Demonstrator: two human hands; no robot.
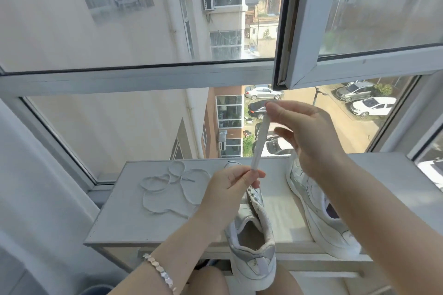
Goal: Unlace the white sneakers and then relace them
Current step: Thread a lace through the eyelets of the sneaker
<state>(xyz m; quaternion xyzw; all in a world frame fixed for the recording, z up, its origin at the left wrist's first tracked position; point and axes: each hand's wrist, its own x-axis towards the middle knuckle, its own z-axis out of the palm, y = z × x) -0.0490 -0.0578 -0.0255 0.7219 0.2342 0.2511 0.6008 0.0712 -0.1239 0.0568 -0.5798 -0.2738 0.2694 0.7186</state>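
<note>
While the lace (259,143) stands taut and steep above the near sneaker (254,242), the left hand (230,187) pinches its lower part just above that sneaker; the right hand (304,132) pinches its top end, farther up.

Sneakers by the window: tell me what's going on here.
A person holds a white lace taut between both hands: the left hand pinches it low, above the near sneaker, the right hand pinches its top end. The other sneaker lies on the table to the right; a second lace lies loose to the left.
</note>
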